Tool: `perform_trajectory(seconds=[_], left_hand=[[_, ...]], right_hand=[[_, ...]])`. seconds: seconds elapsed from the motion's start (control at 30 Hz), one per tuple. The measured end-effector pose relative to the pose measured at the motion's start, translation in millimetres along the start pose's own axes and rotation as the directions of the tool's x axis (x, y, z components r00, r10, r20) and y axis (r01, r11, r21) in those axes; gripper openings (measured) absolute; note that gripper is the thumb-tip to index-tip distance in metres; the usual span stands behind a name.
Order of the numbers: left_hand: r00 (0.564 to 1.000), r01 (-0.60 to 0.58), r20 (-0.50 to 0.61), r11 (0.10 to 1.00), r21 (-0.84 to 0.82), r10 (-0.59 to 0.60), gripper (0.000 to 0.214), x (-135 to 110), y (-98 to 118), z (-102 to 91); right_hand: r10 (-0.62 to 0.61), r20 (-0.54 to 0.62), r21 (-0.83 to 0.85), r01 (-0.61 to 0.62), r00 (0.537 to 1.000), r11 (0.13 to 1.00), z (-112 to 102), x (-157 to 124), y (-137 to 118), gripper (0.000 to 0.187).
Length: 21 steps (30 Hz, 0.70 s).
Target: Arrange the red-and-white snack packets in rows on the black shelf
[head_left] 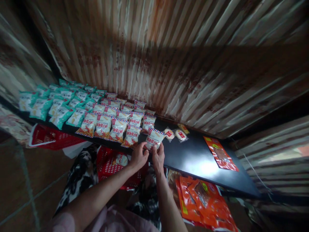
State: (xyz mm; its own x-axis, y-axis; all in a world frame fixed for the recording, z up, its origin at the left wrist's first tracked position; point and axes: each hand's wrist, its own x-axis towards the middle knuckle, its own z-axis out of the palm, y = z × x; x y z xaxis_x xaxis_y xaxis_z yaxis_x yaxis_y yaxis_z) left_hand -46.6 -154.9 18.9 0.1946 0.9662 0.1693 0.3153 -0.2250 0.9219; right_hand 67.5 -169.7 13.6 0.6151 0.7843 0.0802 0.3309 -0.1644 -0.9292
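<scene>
A white snack bag (154,138) with a striped top edge and red lettering stands at the front of the black shelf (190,158). My right hand (158,157) grips its lower edge, thumb on the front. At the bag's lower left corner, my left hand (140,156) has its fingers curled in a pinch; whether they hold the bag's edge is hard to make out. Just left stands a matching snack bag (131,135), first of several rows of the same kind. Below my left hand, a red basket (108,174) holds at least one more such bag (120,159).
Turquoise snack bags (61,114) fill the shelf's left end. Small round packets (181,135) lie right of my hands, with an orange packet (220,153) farther right. More orange packets (202,199) sit below the shelf. Another red basket (50,138) stands lower left. Corrugated sheeting (154,64) rises behind.
</scene>
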Motion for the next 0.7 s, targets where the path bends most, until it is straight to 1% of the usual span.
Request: perform_trajectory(seconds=[0.13, 0.23, 0.3, 0.37, 0.43, 0.57, 0.7], left_hand=[[0.994, -0.106, -0.021, 0.994, 0.038, 0.107, 0.038, 0.8, -1.2, 1.6], [0.981, -0.184, -0.038, 0.977, 0.111, 0.19, 0.036, -0.4, -0.8, -0.4], [0.971, -0.226, -0.039, 0.96, 0.167, 0.236, 0.035, -0.6, 0.7, -2.8], [0.96, -0.265, -0.034, 0.94, 0.214, 0.278, 0.036, 0.3, 2.9, -5.3], [0.949, -0.298, -0.029, 0.92, 0.255, 0.315, 0.036, 2.3, 5.1, -7.7], [0.936, -0.333, 0.0, 0.882, 0.333, 0.353, 0.034, 6.7, 6.4, -12.5], [0.941, -0.319, 0.028, 0.857, 0.404, 0.337, 0.038, 8.3, 1.7, -16.2]], right_hand=[[-0.012, 0.01, -0.01, 0.012, 1.0, 1.0, 2.9, 8.4, 2.2, 0.065], [-0.045, 0.072, 0.044, 0.042, 0.996, 0.998, 5.6, 13.5, 3.2, 0.065], [-0.077, 0.093, 0.068, 0.071, 0.993, 0.995, 7.8, 17.0, 3.7, 0.064], [-0.097, 0.082, 0.07, 0.091, 0.992, 0.993, 10.3, 20.5, 4.2, 0.063], [-0.092, 0.069, 0.07, 0.087, 0.993, 0.994, 12.6, 24.0, 4.5, 0.064], [-0.088, 0.089, 0.084, 0.081, 0.992, 0.993, 15.8, 30.4, 4.7, 0.065], [-0.115, 0.108, 0.051, 0.11, 0.988, 0.993, 17.5, 36.9, 7.1, 0.064]])
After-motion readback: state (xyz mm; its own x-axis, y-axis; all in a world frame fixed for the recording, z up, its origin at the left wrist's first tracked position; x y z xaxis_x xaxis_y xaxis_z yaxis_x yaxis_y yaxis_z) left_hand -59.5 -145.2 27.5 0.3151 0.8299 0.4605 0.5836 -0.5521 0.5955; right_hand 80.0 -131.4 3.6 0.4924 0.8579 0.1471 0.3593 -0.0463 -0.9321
